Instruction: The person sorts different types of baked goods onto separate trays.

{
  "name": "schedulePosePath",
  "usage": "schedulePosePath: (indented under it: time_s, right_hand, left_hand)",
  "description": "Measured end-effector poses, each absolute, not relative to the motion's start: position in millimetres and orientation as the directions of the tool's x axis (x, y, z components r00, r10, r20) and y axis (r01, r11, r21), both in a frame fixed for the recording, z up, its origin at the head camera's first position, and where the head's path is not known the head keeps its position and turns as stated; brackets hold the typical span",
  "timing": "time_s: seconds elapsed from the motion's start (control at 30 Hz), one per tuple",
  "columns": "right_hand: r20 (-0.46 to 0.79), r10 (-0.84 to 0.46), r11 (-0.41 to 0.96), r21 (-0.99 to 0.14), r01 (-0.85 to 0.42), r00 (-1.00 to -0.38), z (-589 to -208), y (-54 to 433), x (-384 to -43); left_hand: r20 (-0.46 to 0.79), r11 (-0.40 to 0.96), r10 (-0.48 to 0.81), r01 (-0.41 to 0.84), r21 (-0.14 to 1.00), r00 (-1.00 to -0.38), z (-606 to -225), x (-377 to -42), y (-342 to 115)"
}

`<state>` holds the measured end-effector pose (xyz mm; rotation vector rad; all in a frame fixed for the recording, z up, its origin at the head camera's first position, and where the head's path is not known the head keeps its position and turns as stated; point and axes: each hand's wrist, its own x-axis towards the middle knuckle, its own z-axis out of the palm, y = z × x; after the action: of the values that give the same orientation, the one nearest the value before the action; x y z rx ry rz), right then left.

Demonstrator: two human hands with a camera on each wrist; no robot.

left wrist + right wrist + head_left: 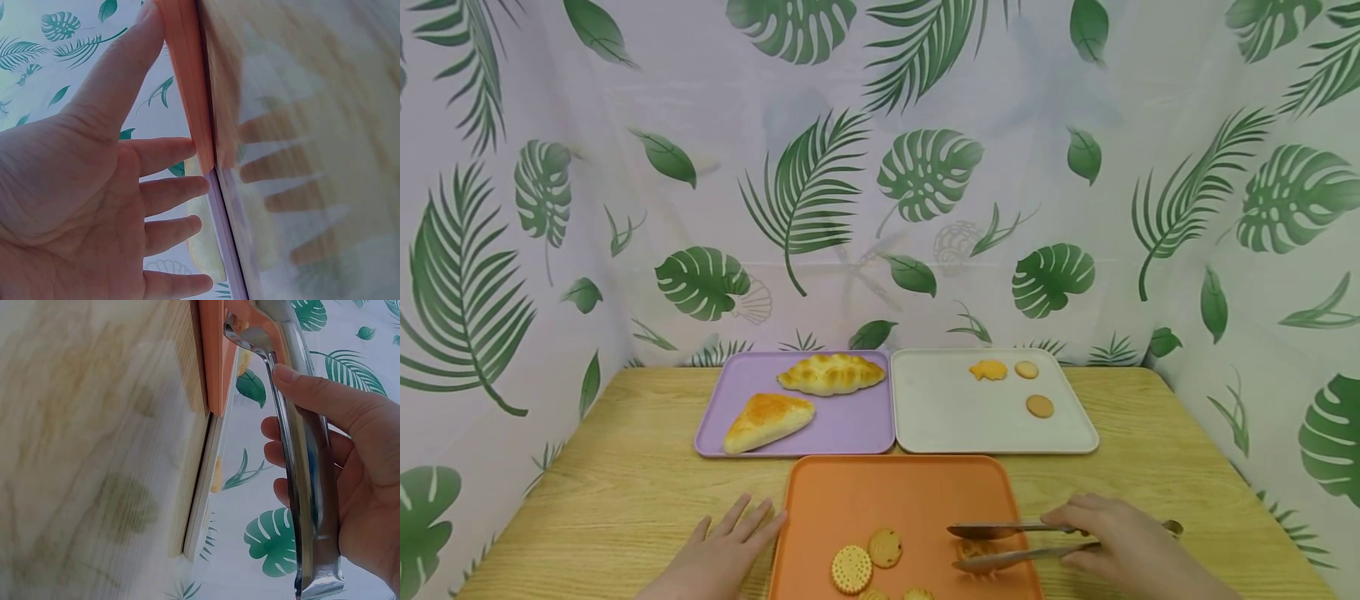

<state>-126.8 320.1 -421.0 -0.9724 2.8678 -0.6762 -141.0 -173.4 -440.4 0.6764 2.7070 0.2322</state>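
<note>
My right hand (1120,537) grips a pair of metal tongs (1030,554) at the right side of the orange tray (902,487). The two tong tips lie on either side of a brown lattice-like cookie (976,547); whether they touch it I cannot tell. In the right wrist view, thumb and fingers wrap the shiny tongs (312,481). My left hand (715,554) is spread with straight fingers at the tray's left edge, its thumb at the orange rim (181,62) in the left wrist view. A round dotted cookie (852,570) and a chip-studded cookie (885,547) lie left on the tray.
Behind stands a purple tray (850,429) with a triangular pastry (767,421) and a ridged bread (831,374). Beside it, a white tray (955,417) carries a fish-shaped cookie (988,370) and two round ones. More cookies (917,595) are cut off below. A leaf-printed curtain surrounds the wooden table (625,467).
</note>
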Motion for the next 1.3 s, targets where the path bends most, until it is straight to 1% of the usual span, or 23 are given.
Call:
schedulePosePath:
  time_s: [0.1,0.13,0.23,0.33,0.4,0.5,0.6,0.77,1.0,1.1,1.3]
  right_hand:
    - [0.073,-0.563,0.734,-0.412,-0.539,-0.823,-418.8,319.5,-127.5]
    - [0.081,-0.563,0.736,-0.404,-0.543,-0.822,-418.2,319.6,-127.9]
    - [0.145,-0.572,0.73,-0.358,-0.581,-0.808,-416.1,320.3,-129.7]
    - [0.258,-0.585,0.719,-0.275,-0.639,-0.769,-413.0,322.4,-132.3]
    - [0.307,-0.579,0.726,-0.229,-0.649,-0.755,-409.2,324.2,-134.9]
    - [0.349,-0.558,0.753,-0.168,-0.636,-0.753,-401.6,326.9,-139.6]
    - [0.363,-0.53,0.78,-0.147,-0.608,-0.767,-392.7,330.1,-145.7]
    - [0.334,-0.465,0.829,-0.162,-0.536,-0.82,-380.5,337.0,-159.8]
    - [0.26,-0.424,0.854,-0.205,-0.479,-0.867,-372.2,349.4,-188.4]
    - [0.212,-0.402,0.864,-0.234,-0.446,-0.891,-372.8,353.0,-203.1]
    - [0.166,-0.365,0.884,-0.247,-0.397,-0.916,-385.8,361.4,-229.8]
  left_hand:
    - [-0.285,0.874,0.48,0.425,0.235,-0.83,-440.0,-140.6,-173.6]
    - [-0.284,0.874,0.48,0.425,0.234,-0.83,-440.0,-140.7,-173.6]
    - [-0.281,0.873,0.483,0.429,0.234,-0.83,-440.0,-140.8,-174.0]
    - [-0.28,0.87,0.487,0.432,0.236,-0.828,-440.0,-141.0,-174.4]
    - [-0.281,0.871,0.485,0.43,0.237,-0.828,-439.9,-141.1,-174.5]
    - [-0.28,0.874,0.481,0.426,0.236,-0.831,-439.9,-140.9,-174.7]
    - [-0.276,0.875,0.478,0.425,0.232,-0.834,-440.1,-140.7,-175.0]
    - [-0.28,0.875,0.479,0.426,0.231,-0.832,-439.8,-140.7,-175.1]
    - [-0.284,0.874,0.48,0.425,0.235,-0.83,-439.3,-140.8,-174.6]
    - [-0.285,0.874,0.481,0.428,0.231,-0.829,-439.9,-141.1,-174.9]
    - [-0.288,0.873,0.484,0.431,0.23,-0.826,-442.1,-141.8,-175.3]
